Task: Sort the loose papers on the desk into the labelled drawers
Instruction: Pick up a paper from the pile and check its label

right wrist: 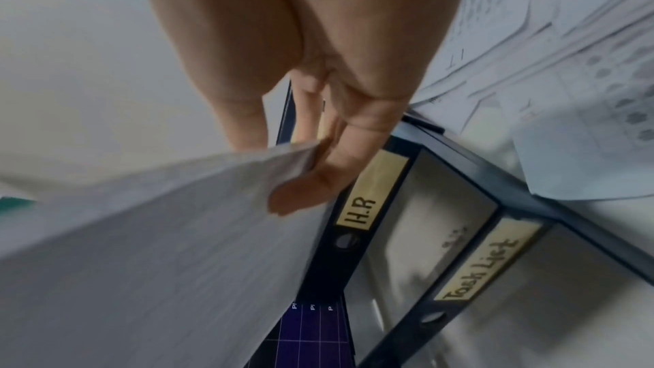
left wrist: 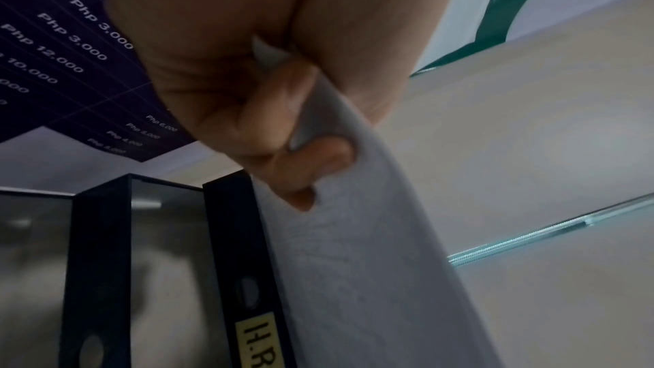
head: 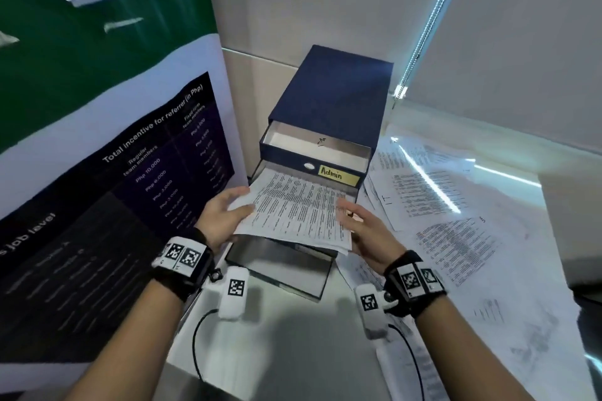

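Note:
A dark blue drawer box (head: 335, 94) stands on the desk with its drawers pulled out in steps. The top drawer (head: 293, 160) carries the label "Admin" (head: 332, 173). Below it the right wrist view shows the labels "H.R" (right wrist: 361, 210) and "Task List" (right wrist: 483, 269). A few printed sheets (head: 299, 212) hover over the lower drawers, held at both side edges. My left hand (head: 224, 215) grips their left edge, fingers curled under the paper (left wrist: 353, 262). My right hand (head: 365, 225) pinches the right edge (right wrist: 159, 234).
Several loose printed papers (head: 439, 205) lie spread over the white desk to the right of the box. A large poster (head: 130, 172) leans close on the left. The lowest drawer (head: 283, 265) juts furthest toward me. A blind chain (head: 430, 19) hangs behind.

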Motion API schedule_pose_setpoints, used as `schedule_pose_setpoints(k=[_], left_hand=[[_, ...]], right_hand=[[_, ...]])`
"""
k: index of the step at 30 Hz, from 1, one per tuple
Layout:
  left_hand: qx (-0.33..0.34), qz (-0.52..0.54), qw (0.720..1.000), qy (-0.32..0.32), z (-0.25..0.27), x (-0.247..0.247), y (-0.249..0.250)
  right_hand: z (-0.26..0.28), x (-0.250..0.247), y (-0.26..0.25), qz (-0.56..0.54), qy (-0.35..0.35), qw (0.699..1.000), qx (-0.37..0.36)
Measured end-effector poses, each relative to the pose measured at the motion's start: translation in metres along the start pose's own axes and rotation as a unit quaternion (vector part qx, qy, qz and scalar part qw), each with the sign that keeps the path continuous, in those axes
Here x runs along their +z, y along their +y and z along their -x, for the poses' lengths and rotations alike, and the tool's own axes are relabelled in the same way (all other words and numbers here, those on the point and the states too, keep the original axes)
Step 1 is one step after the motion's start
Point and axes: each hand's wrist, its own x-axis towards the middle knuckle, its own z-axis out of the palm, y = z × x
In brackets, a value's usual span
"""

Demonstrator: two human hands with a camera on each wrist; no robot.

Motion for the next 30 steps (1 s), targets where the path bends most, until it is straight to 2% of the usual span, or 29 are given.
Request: schedule_pose_setpoints(k=[3,8,9,13,17,19,20,21,22,23,24,25,27,30], left_hand=[[0.014,-0.018,1.0,0.006,-0.022,0.006,-0.004],[-0.055,-0.038,0.994,-0.088,-0.051,0.018,0.007],[-0.059,-0.052,0.993,-0.09,-0.058,0.019,0.01],[-0.026,-0.077,0.997,-0.007,-0.088,0.034,0.013],[-0.014,-0.077,0.997,-0.004,-0.109,0.053,0.011],[0.024,-0.191,0.981,0.03,-0.106,0.058,0.014],[0.059,-0.265,0.961,0.052,-0.097,0.062,0.019],[0.105,-0.314,0.941,0.068,-0.086,0.068,0.023],[0.161,-0.327,0.929,0.069,-0.073,0.075,0.029],[0.211,-0.317,0.923,0.051,-0.059,0.085,0.035],[0.24,-0.291,0.926,0.006,-0.048,0.097,0.041],[0.242,-0.258,0.934,-0.059,-0.039,0.111,0.045],[0.203,-0.199,0.939,-0.193,-0.028,0.146,0.047],[0.153,-0.165,0.932,-0.285,-0.023,0.21,0.032]], right_hand=[[0.008,-0.004,0.006,0.113,-0.047,0.992,0.031],[-0.027,-0.006,0.004,0.061,0.079,0.995,0.001],[-0.036,-0.007,0.003,0.051,0.093,0.994,-0.003],[-0.053,-0.017,0.003,0.012,0.095,0.995,0.015],[-0.034,-0.058,0.009,-0.005,0.072,0.997,0.017],[-0.027,-0.093,0.019,0.017,0.112,0.993,0.034],[-0.026,-0.114,0.025,0.058,0.145,0.987,0.04],[-0.029,-0.138,0.032,0.132,0.186,0.973,0.047],[-0.034,-0.162,0.039,0.237,0.222,0.944,0.057],[-0.04,-0.183,0.046,0.348,0.239,0.904,0.068],[-0.047,-0.202,0.054,0.442,0.244,0.86,0.075],[-0.054,-0.218,0.061,0.504,0.247,0.824,0.07],[-0.069,-0.237,0.072,0.561,0.249,0.788,0.033],[-0.092,-0.25,0.08,0.649,0.209,0.732,-0.012]])
